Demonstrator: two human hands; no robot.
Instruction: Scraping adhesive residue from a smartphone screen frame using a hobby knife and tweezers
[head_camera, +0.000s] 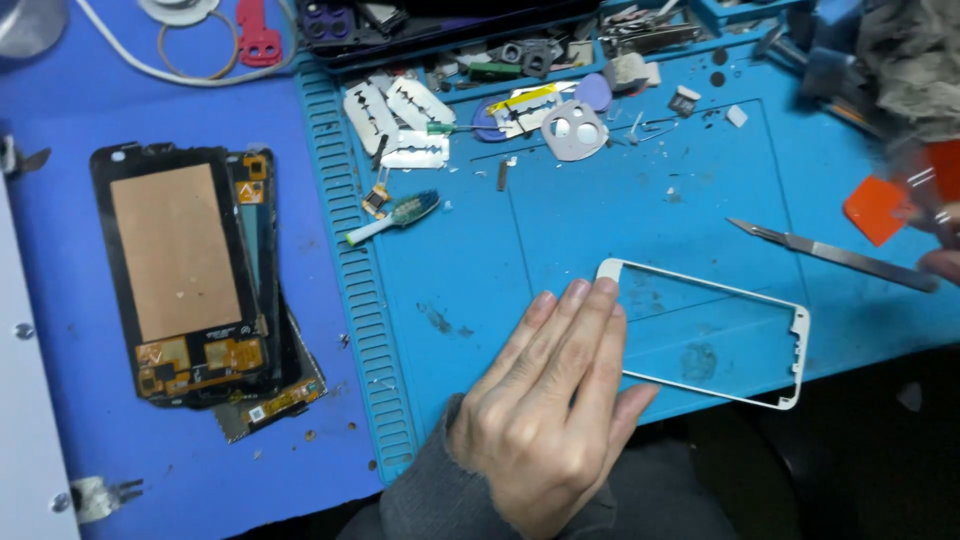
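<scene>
My left hand (545, 400) lies flat on the blue work mat (560, 220), fingers together, their tips touching the left end of a white phone frame (790, 345). The frame lies flat near the mat's front edge. At the far right edge, my right hand (940, 255) is blurred and mostly cut off; it grips the handle of a metal scalpel (830, 254) whose blade points left above the frame.
A stack of phone screen assemblies (190, 275) lies left of the mat. Razor blades (400, 110), a small brush (395, 217), picks and small parts litter the mat's back. An orange card (875, 208) sits at right. A white cable (150, 65) runs at the back left.
</scene>
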